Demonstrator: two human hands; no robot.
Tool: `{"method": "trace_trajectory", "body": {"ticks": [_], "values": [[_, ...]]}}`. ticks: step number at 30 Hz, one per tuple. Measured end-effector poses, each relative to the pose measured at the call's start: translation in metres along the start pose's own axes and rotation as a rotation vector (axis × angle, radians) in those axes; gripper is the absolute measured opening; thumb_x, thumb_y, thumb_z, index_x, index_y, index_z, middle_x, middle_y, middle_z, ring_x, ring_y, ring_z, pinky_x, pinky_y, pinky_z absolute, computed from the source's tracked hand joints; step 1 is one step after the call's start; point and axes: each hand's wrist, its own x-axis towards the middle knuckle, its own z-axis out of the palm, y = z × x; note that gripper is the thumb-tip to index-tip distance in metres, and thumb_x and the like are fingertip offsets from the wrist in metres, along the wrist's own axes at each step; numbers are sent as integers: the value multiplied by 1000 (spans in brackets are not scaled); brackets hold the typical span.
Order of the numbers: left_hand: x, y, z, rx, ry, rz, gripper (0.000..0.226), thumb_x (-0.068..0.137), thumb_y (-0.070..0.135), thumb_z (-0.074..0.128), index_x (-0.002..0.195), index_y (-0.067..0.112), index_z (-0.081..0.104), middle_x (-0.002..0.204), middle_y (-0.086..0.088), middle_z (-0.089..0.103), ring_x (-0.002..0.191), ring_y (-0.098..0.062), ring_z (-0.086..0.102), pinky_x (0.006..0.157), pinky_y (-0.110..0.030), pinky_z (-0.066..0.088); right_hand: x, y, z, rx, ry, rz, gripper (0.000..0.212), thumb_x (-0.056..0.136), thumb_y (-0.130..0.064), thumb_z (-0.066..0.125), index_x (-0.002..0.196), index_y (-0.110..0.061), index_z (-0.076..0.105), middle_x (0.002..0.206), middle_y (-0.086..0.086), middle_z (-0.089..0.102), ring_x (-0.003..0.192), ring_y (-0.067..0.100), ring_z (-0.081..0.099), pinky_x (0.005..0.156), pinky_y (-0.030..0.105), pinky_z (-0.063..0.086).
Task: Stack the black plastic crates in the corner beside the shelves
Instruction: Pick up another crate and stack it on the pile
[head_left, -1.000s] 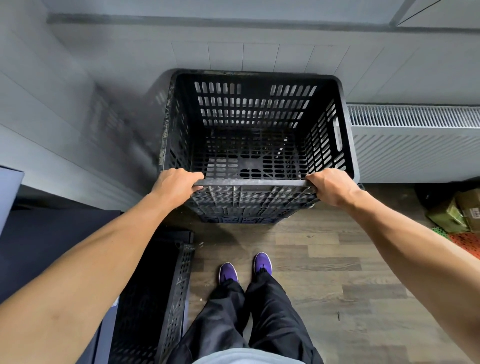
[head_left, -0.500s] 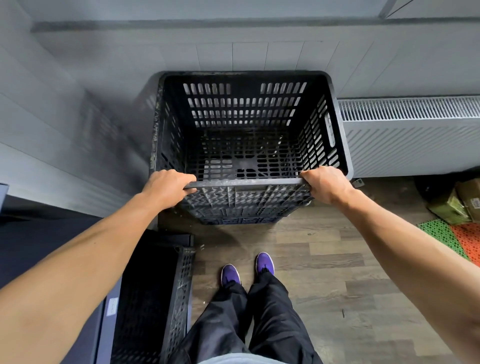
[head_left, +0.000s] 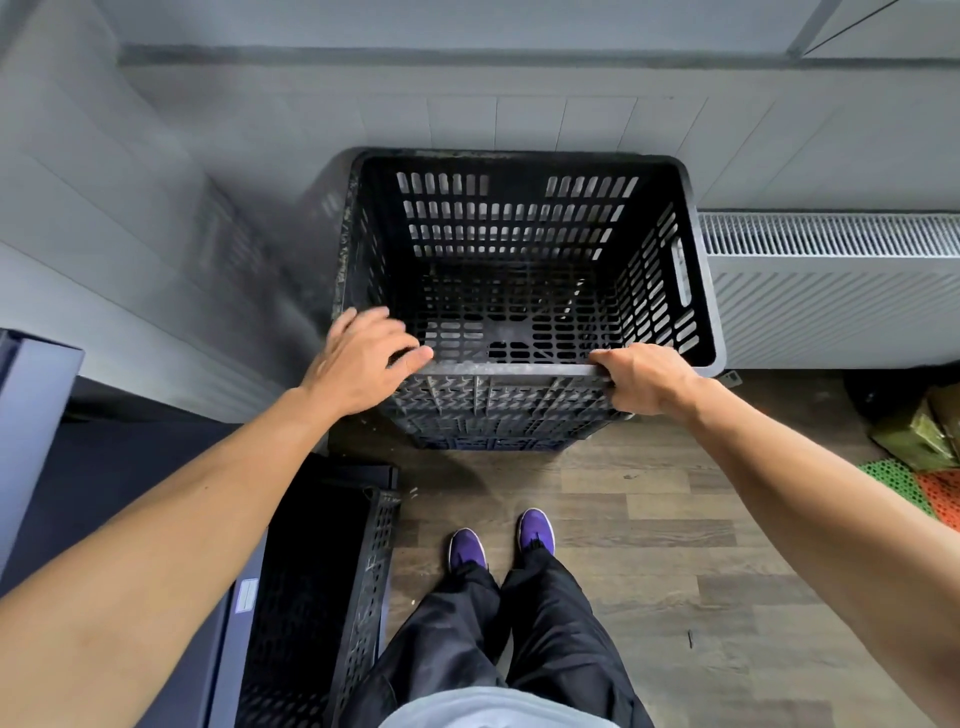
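Note:
A black slotted plastic crate (head_left: 524, 228) stands in the corner against the grey wall, on top of other crates whose edges show below its near side. It is empty. My right hand (head_left: 644, 379) grips the near rim at its right end. My left hand (head_left: 363, 364) hovers over the near left corner with fingers spread, fingertips touching or just above the rim. Another black crate (head_left: 358, 597) stands on the floor at my lower left, partly hidden by my left arm.
A white radiator (head_left: 831, 280) runs along the wall right of the crate. Dark blue shelving (head_left: 31, 431) is at the left. Green packages (head_left: 919, 431) and green and orange mats (head_left: 914, 493) lie at the right. My feet (head_left: 498, 540) stand on wooden floor.
My left hand has let go of the near rim and lifted, fingers spreading. My right hand still grips the rim. The crate sits a little lower and nearer the wall.

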Motion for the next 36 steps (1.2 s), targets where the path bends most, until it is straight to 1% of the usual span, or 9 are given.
{"method": "trace_trajectory", "body": {"ticks": [2,4,7,9,11,13,16,26,36], "values": [[0,-6,2,51,120,-84,54,97,55,41,138,23,51,153,-6,38,145,-26,23,117,-50,21,7,-11,0,7,8,-41,19,86,-30,58,105,-25,56,91,0,67,80,25,62,67,34,52],[1,-9,1,13,125,-267,67,95,41,54,151,14,28,159,-12,20,147,-31,15,116,-51,26,15,-21,1,27,29,-58,21,89,-34,59,107,-24,59,96,2,69,88,27,65,71,37,53],[7,-7,-3,-104,-11,-534,88,94,35,60,155,15,0,157,-18,19,136,-38,34,104,-51,41,28,-35,3,17,46,-99,20,90,-33,58,108,-25,62,96,1,70,88,27,65,70,37,52],[13,-4,-3,-112,-41,-614,90,95,31,59,155,14,-5,153,-20,27,122,-39,50,94,-48,47,32,-38,3,15,40,-117,21,89,-31,58,109,-28,62,94,-1,70,86,25,64,69,36,51],[18,-3,-2,-134,2,-698,82,96,26,58,154,9,3,150,-19,35,117,-39,55,91,-47,48,36,-40,2,15,28,-137,20,89,-35,59,109,-30,62,93,-4,70,84,23,64,69,35,52],[22,-4,0,-174,83,-755,58,98,21,55,143,5,22,134,-22,52,106,-39,59,80,-46,48,39,-46,2,10,52,-155,20,90,-36,58,108,-31,62,92,-4,70,83,23,65,69,36,53],[25,-7,1,-196,129,-800,36,102,23,47,128,4,32,112,-23,62,93,-38,59,66,-42,41,45,-56,4,13,88,-175,23,88,-24,55,109,-29,63,89,-1,70,80,25,65,68,37,55],[17,-9,1,-139,230,-755,30,104,29,41,119,3,42,100,-22,65,89,-39,61,58,-41,39,39,-62,11,-85,131,-172,38,89,-15,53,126,-22,54,92,6,71,83,29,66,66,36,50],[25,-18,4,-142,221,-715,28,103,28,41,117,4,40,94,-22,67,82,-40,64,57,-42,48,48,-55,2,-70,125,-213,23,93,-19,54,116,-21,58,89,5,70,78,27,65,67,35,49]]}}
